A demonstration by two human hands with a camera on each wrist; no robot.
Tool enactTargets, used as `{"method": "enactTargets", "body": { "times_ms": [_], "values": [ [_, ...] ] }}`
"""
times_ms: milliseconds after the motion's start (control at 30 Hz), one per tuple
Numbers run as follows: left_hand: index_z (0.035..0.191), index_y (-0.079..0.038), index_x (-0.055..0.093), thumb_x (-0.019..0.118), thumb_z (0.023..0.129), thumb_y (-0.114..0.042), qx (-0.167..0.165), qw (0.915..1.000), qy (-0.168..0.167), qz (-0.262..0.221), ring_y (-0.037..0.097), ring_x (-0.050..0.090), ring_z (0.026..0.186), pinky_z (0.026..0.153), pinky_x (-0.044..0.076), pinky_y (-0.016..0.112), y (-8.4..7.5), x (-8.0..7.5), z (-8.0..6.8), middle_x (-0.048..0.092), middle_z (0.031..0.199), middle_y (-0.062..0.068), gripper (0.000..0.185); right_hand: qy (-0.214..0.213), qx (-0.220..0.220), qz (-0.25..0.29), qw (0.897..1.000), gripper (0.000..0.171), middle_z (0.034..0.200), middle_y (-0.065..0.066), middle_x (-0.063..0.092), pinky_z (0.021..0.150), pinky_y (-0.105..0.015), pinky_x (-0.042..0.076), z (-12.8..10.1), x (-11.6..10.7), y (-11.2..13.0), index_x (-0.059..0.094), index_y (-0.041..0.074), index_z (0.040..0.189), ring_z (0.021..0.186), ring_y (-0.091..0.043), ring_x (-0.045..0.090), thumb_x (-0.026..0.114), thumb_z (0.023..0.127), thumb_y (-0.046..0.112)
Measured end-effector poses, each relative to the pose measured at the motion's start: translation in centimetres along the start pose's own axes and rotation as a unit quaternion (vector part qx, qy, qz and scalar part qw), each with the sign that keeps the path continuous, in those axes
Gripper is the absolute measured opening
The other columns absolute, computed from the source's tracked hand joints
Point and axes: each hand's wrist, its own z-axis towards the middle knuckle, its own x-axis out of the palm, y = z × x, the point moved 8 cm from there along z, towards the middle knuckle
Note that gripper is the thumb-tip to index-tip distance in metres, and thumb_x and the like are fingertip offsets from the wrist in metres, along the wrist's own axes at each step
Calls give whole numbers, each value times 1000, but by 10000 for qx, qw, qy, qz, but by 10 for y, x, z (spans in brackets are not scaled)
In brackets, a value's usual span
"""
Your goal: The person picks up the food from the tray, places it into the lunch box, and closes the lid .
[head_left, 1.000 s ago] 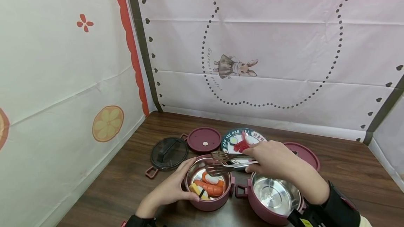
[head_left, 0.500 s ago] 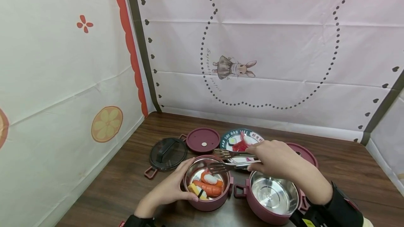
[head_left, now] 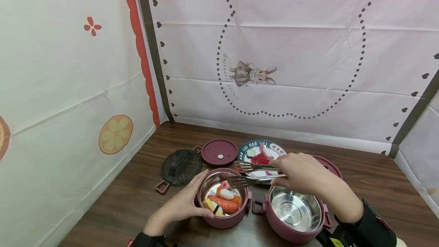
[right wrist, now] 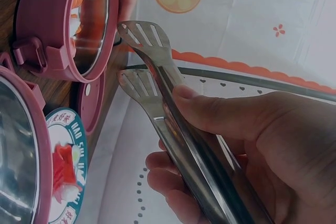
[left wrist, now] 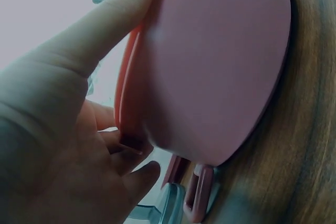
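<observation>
Tongs (head_left: 255,174) were in the right hand (head_left: 302,174), gripped by the thumb and curled fingers (right wrist: 220,111), with their two flat ends apart and nothing between them. They hung just above the food pot (head_left: 223,199), which sat on the bench (head_left: 137,197) and had toy food inside. The left hand (head_left: 186,205) held that pot's near side, fingers curled against its wall. It looked like a piece had just gone in, so the next grab would need the tongs to reach the plate (head_left: 262,153) behind the food pot. Only the head view showed the empty pot (head_left: 295,212) right of the food pot. The left wrist view showed the thumb (left wrist: 100,24) hooked over the rim.
</observation>
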Motion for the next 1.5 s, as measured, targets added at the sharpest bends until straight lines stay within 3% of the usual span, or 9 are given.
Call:
{"method": "enactTargets", "body": {
  "times_ms": [133,300,633,733,900,1100,1267,1500],
  "values": [
    [161,-9,11,86,75,-46,29,9998,-134,131,43,22,150,111,35,65,0,-2,-3,14,166,21,120,24,26,54,10000,31,84,11,68,56,-27,46,0,1,0,72,22,108,64,-3,54,77,84,41],
    [162,-17,9,85,73,-51,159,9992,-224,290,40,26,149,109,38,64,-5,-4,-6,15,166,17,122,12,4,2,10000,38,89,7,72,58,-29,49,-2,2,1,72,20,115,67,-4,58,77,84,42],
    [162,-23,10,87,74,-44,347,9984,-329,292,38,29,148,110,38,63,-21,-9,-5,17,167,13,118,-181,-22,-140,9997,42,101,3,74,67,-37,56,-6,3,0,72,17,119,79,-15,68,77,84,40],
    [161,-30,11,87,75,-41,429,9981,-400,212,36,29,149,109,39,63,-28,-9,-6,18,167,9,115,-235,-23,-184,9996,41,104,2,75,70,-40,57,-7,3,-1,72,18,118,83,-18,70,77,84,40],
    [156,-38,25,86,75,-41,771,9939,-790,20,24,39,145,110,42,56,-54,-13,-10,36,160,-2,102,-194,60,-206,9996,40,106,3,75,69,-41,56,-9,3,-3,72,18,117,85,-19,70,77,84,40],
    [143,-28,52,85,77,-39,1541,9801,-1241,-156,10,58,125,104,51,36,-97,-15,-14,60,139,-11,75,-342,403,-272,9982,44,109,2,73,73,-44,57,-14,-2,-12,71,16,119,89,-23,71,77,83,41],
    [146,-30,51,84,77,-38,1887,9766,-1029,23,10,60,124,105,51,37,-120,8,-7,60,141,-7,77,-450,831,-199,9953,47,114,-3,73,75,-49,56,-18,-3,-25,69,13,123,96,-31,71,77,84,38],
    [154,-29,37,82,77,-48,1628,9849,-298,507,13,50,137,111,45,40,-125,61,19,48,153,-6,91,-362,1281,-98,9911,52,118,-12,72,84,-56,54,-17,3,-43,67,9,128,107,-39,67,75,87,39]
  ]
}}
